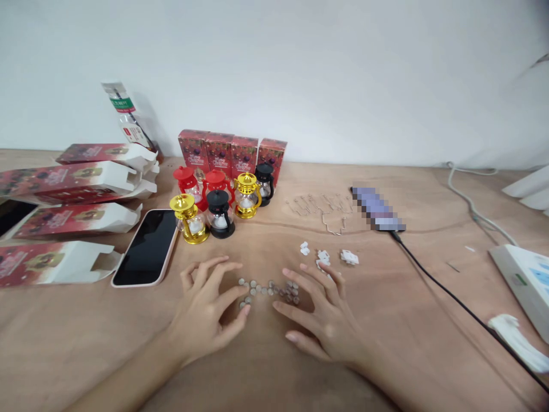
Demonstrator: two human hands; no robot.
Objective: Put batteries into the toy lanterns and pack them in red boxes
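Observation:
Several small silver button cells (pixel 264 290) lie loose on the wooden table between my two hands. My left hand (pixel 210 306) is at their left side with its fingers spread, the index finger and thumb close to the nearest cells. On the other side, my right hand (pixel 323 312) also has its fingers apart, with fingertips beside or over the rightmost cells. Neither hand grips anything that I can see. Just past my right fingertips are small white plastic pieces (pixel 323 257). Bent metal wires (pixel 332 223) lie beyond them, many in a row.
Small lanterns in red, gold and black (pixel 221 214) stand left of centre, before upright red boxes (pixel 244 154). Opened red cartons (pixel 81 220) and a phone (pixel 146 249) lie at left. A second phone (pixel 377 210) trails a black cable (pixel 446 286) across the right side.

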